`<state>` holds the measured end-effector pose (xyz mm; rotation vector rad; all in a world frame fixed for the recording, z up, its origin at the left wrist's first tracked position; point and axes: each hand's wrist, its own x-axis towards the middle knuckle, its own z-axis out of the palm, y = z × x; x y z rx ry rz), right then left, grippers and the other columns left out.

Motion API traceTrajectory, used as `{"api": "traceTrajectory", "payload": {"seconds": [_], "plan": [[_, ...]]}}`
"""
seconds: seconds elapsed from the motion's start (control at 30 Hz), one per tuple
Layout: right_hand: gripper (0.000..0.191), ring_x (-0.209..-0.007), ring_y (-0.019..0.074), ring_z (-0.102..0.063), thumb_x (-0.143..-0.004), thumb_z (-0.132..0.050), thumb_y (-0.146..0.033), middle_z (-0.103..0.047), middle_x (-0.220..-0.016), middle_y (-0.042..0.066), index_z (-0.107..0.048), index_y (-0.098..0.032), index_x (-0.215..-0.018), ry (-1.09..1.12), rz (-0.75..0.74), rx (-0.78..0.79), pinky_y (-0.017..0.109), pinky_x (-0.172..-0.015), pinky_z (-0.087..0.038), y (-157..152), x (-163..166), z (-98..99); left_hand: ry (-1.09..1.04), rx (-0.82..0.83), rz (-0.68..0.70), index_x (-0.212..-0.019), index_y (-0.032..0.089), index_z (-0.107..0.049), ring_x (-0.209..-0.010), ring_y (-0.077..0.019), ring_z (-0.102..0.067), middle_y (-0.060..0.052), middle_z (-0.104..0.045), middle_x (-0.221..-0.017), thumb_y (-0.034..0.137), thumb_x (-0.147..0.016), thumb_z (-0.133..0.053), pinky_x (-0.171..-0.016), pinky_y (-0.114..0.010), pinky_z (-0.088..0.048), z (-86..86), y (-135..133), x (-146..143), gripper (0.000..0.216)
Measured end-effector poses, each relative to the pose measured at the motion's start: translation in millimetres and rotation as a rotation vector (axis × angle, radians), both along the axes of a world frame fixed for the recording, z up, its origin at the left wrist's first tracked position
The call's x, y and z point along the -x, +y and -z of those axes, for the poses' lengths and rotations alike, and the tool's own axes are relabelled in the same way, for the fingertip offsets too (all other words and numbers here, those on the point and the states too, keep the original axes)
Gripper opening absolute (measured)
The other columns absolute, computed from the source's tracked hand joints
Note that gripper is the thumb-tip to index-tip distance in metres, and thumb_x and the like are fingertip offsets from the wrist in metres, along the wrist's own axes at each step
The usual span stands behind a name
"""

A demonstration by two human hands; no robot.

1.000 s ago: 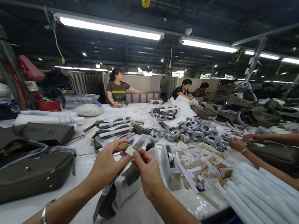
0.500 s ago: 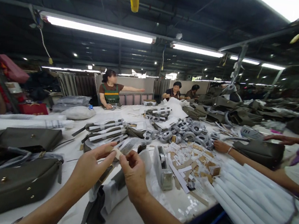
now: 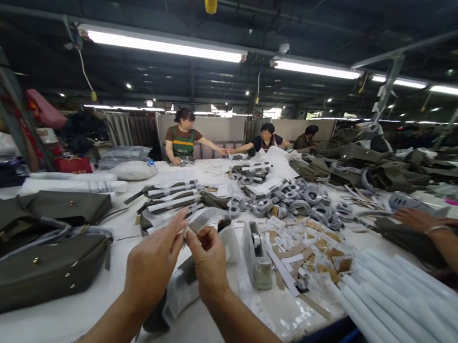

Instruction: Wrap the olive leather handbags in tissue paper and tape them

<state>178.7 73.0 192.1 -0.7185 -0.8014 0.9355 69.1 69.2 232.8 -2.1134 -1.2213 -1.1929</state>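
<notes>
Our right hand (image 3: pixel 209 264) pinches a small pale piece (image 3: pixel 185 233) between thumb and fingers, just above the table (image 3: pixel 194 340) and in front of us; our left hand (image 3: pixel 149 265) meets it from the other side, fingers stretched upward, but we cannot tell whether they clasp it, since the piece is mostly hidden. Beneath our hands lies an olive item in white wrapping (image 3: pixel 184 288), partly covered by them. Close to our right hand stands a tape dispenser (image 3: pixel 258 262), and past it spreads a litter of card and paper scraps (image 3: pixel 313 250), taking up that side. Bundled white tubes (image 3: pixel 400 312) crowd the right edge. Ahead of us, wrapped straps (image 3: pixel 173 195) and grey coils (image 3: pixel 300 206) block the middle of the surface, while a large olive bag (image 3: pixel 25 274) fills the left. A co-worker's hand (image 3: pixel 414 219) rests over dark material at our right, and across from us two seated people (image 3: pixel 182 144) stretch their arms toward each other.
</notes>
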Motion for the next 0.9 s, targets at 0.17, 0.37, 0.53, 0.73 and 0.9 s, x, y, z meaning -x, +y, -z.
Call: {"api": "traceTrajectory", "payload": {"seconds": [0.17,0.37,0.53,0.73,0.9], "plan": [[0.029,-0.066,0.0098,-0.049,-0.074,-0.078,-0.036,-0.053,-0.071,-0.005,-0.055,-0.018,-0.079,0.048,-0.03,0.015,0.022,-0.064,-0.042,0,3,-1.9,0.103,-0.092,-0.019,-0.149,0.021,-0.039,-0.098,-0.0188,-0.071,-0.007,-0.069,-0.124,0.015,-0.098,-0.046,-0.087,-0.026,-0.051,9.9,-10,-9,0.051],[0.029,-0.065,0.0108,-0.05,-0.072,-0.08,-0.035,-0.055,-0.07,-0.004,-0.057,-0.018,-0.076,0.058,-0.012,-0.019,0.024,-0.064,-0.044,0,2,-5.4,0.048,-0.043,0.017,-0.153,0.009,-0.025,-0.128,-0.0254,-0.055,-0.017,-0.053,-0.143,0.012,-0.096,-0.037,-0.109,-0.041,-0.042,18.9,-19,-25,0.058],[0.027,-0.069,0.013,-0.056,-0.07,-0.081,-0.034,-0.061,-0.071,-0.003,-0.061,-0.019,-0.079,0.139,-0.116,-0.06,0.027,-0.072,-0.047,-4,0,-2.8,-0.007,0.007,0.067,-0.155,0.008,-0.018,-0.139,-0.029,-0.041,-0.021,-0.041,-0.151,0.025,-0.097,-0.04,-0.115,-0.05,-0.033,28.9,-23,-32,0.064],[0.031,-0.073,0.0139,-0.06,-0.066,-0.086,-0.031,-0.065,-0.077,-0.001,-0.065,-0.018,-0.085,0.185,-0.188,-0.06,0.027,-0.076,-0.049,-6,-1,-2.8,-0.014,0.062,0.14,-0.155,0.009,-0.016,-0.142,-0.0326,-0.037,-0.021,-0.036,-0.154,0.043,-0.098,-0.04,-0.115,-0.053,-0.031,28.9,-26,-26,0.071],[0.024,-0.071,0.013,-0.059,-0.074,-0.081,-0.038,-0.066,-0.076,0.0,-0.07,-0.018,-0.083,0.097,-0.165,-0.056,0.027,-0.075,-0.049,-7,-6,-4.2,-0.259,0.372,0.171,-0.153,0.027,-0.028,-0.125,-0.0256,-0.058,-0.007,-0.061,-0.137,0.044,-0.098,-0.042,-0.1,-0.04,-0.05,7.5,-22,-3,0.059]]}}
